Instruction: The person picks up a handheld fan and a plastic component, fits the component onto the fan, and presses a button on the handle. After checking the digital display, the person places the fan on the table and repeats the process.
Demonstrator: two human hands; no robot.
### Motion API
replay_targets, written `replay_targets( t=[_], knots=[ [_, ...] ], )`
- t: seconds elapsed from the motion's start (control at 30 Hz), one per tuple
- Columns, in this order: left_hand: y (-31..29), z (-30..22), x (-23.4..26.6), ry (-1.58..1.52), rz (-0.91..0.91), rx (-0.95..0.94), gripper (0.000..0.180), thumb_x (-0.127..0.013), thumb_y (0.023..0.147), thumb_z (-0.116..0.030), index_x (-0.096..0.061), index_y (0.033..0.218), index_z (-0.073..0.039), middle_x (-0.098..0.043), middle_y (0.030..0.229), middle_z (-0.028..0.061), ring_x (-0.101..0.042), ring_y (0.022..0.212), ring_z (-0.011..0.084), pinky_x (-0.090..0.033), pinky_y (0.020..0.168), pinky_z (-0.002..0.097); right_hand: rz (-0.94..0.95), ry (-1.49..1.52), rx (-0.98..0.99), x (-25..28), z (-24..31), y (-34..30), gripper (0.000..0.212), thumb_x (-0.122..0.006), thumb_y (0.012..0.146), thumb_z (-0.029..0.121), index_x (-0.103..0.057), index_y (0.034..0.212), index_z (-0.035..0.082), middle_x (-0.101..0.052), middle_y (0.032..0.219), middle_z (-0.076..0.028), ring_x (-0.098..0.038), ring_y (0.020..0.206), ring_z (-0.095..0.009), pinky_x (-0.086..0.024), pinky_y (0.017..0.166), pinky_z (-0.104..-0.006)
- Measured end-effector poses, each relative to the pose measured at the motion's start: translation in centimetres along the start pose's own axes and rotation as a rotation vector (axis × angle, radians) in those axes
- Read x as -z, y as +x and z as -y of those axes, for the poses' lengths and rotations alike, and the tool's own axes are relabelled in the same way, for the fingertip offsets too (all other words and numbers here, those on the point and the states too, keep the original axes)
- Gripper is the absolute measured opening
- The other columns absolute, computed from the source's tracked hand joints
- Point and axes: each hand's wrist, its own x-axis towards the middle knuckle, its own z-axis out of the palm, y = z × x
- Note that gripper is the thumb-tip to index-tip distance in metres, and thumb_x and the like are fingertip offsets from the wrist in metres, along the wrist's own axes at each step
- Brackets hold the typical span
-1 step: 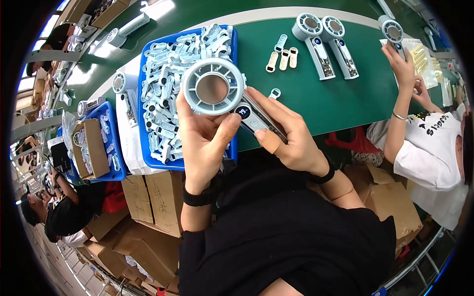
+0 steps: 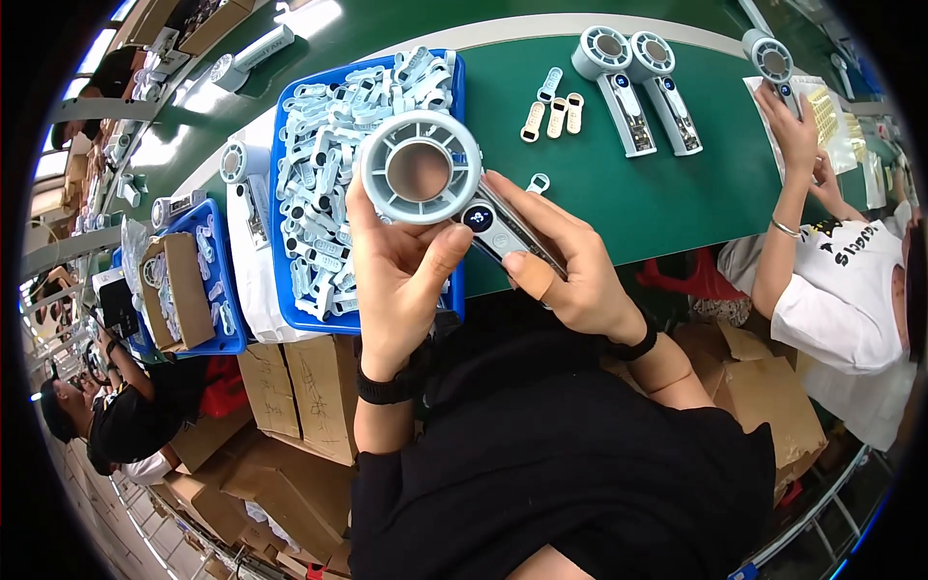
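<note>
I hold a pale blue handheld fan (image 2: pixel 419 170) in both hands, its round grille tilted up toward me and its handle slanting down to the right. My left hand (image 2: pixel 398 275) cups the fan head, with the thumb against the handle's top near a small lit round display. Gripping the handle's lower part is my right hand (image 2: pixel 570 266), its thumb on the front and its fingers behind. Clear-sided internals show along the handle's edge. Behind the fan head stands a blue bin (image 2: pixel 458 97) heaped with pale blue oblong cover pieces (image 2: pixel 319 145).
On the green table (image 2: pixel 541 232) lie two more fans (image 2: pixel 626 106), several loose cream and blue covers (image 2: pixel 557 118) and one small cover (image 2: pixel 538 182). At right a co-worker's hand (image 2: pixel 791 130) holds another fan. A second blue bin (image 2: pixel 227 300) and cardboard boxes (image 2: pixel 309 387) are at left.
The fan in my hands has shifted very slightly up and right. The co-worker's hand and fan at the right have moved a little. My grip is the same.
</note>
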Motion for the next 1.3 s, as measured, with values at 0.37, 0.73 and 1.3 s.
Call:
replay_targets(
  t=[0.37, 0.73, 1.3],
  knots=[
    [0.8, -0.3, 0.7, 1.22, -0.23, -1.167, 0.03, -0.074, 0.067, -0.029, -0.064, 0.095, -0.035, -0.037, 0.131, 0.0071, -0.032, 0.124, 0.0303, -0.019, 0.107, 0.0439, 0.093, 0.33, -0.148, 1.5, 1.1, -0.7, 0.066, -0.069, 0.075, 0.019, -0.04, 0.129, -0.005, -0.054, 0.11, -0.014, -0.053, 0.099, -0.016, -0.041, 0.086, -0.0268],
    [0.0, -1.7, 0.6, 1.27, -0.01, -1.12, 0.024, -0.068, 0.071, -0.017, -0.065, 0.092, -0.028, -0.053, 0.114, -0.0112, -0.037, 0.12, 0.0281, -0.02, 0.107, 0.045, 0.181, 0.233, -0.131, 1.4, 1.5, -0.9, 0.066, -0.067, 0.072, 0.012, -0.039, 0.129, -0.005, -0.053, 0.109, -0.012, -0.052, 0.094, -0.016, -0.041, 0.083, -0.0266],
    [-0.7, 1.4, 2.1, 0.865, -0.166, -0.817, 0.07, -0.075, 0.071, -0.03, -0.04, 0.126, -0.005, -0.03, 0.134, 0.0244, -0.033, 0.124, 0.0372, -0.031, 0.099, 0.0455, -0.053, 0.407, -0.208, 0.1, 0.3, -0.8, 0.053, -0.047, 0.086, 0.016, -0.033, 0.134, -0.003, -0.058, 0.097, -0.01, -0.051, 0.063, -0.009, -0.04, 0.053, -0.0187]
  ],
)
